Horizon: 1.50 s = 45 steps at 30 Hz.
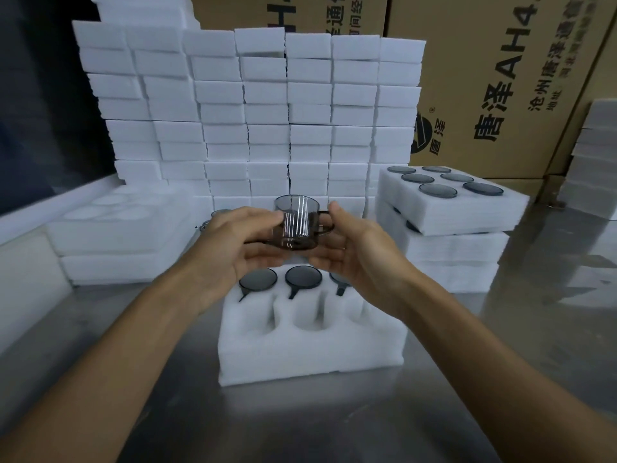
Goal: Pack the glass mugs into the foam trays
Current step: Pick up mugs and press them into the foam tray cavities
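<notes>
Below our fingers (267, 217) the foam tray (310, 359) offers three open near pockets; three seated mugs (303, 277) fill its far row. Beyond the fingers a foam wall (267, 128) blocks us; bare tabletop (300, 426) lies nearer.

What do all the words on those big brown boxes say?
"唐泽AH4": running sideways on the right brown cardboard box, cut off by the frame.
"沧州唐泽通": smaller line beside it, only partly readable.
"唐泽": by the round logo.
Left brown cardboard box: characters cropped and blurred, unreadable.
Smallest lines: too small.
</notes>
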Tool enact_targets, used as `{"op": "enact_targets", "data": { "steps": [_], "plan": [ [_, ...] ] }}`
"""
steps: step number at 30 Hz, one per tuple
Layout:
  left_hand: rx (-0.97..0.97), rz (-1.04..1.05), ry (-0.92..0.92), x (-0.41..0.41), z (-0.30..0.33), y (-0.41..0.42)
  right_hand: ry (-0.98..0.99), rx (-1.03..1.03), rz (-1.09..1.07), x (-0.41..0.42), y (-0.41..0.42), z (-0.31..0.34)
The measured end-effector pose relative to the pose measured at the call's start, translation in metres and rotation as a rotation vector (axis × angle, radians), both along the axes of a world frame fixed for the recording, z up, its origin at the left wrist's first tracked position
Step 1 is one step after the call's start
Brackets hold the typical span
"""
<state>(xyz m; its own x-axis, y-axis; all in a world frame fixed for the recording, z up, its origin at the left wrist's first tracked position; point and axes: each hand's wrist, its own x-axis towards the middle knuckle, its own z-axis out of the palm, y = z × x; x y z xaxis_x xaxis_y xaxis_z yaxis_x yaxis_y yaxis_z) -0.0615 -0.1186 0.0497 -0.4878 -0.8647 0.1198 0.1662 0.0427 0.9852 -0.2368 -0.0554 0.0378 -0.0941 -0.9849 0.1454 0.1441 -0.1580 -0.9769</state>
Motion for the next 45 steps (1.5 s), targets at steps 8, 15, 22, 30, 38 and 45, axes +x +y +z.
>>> {"op": "enact_targets", "data": {
  "steps": [8,15,22,30,38,45],
  "plan": [
    [0.078,-0.074,-0.013,0.003,-0.003,-0.005,-0.185,0.105,0.076,-0.002,-0.002,-0.005],
    [-0.083,-0.134,-0.098,0.013,-0.007,-0.012,0.208,-0.062,-0.102,-0.01,-0.003,-0.008],
    [-0.226,-0.132,-0.122,0.018,-0.01,-0.014,0.35,-0.155,-0.168,-0.007,-0.002,-0.01],
    [-0.306,-0.064,-0.176,0.019,-0.013,-0.013,0.408,-0.184,-0.144,-0.004,-0.003,-0.011],
    [-0.319,-0.014,-0.139,0.03,-0.029,-0.006,0.438,-0.184,-0.272,0.002,-0.004,-0.017],
    [-0.453,0.304,-0.141,0.028,-0.043,0.01,0.464,-0.173,-0.168,0.017,0.001,-0.015]
  ]
}}
